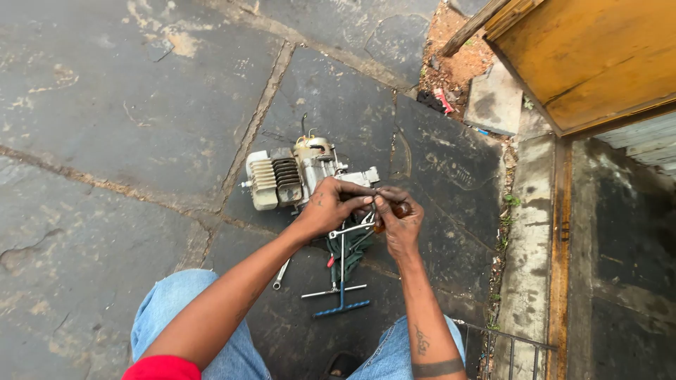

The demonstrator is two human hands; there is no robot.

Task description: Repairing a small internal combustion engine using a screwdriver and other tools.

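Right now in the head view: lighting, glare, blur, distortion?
Head view: flat, even daylight, with only soft shadows under the hands and engine; no strong glare, just a dull sheen on the stone floor. Centre is sharp. Left hand and right hand show slight blur at the fingertips. Wide-angle bend shows at the yellow door.

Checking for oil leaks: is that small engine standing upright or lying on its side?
Cannot tell for sure: the engine rests on the stone floor, finned cylinder pointing sideways, left.

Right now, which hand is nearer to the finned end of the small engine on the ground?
Left. The left hand is just beside the engine, right of its fins. The right hand is farther right, holding a brown-handled tool.
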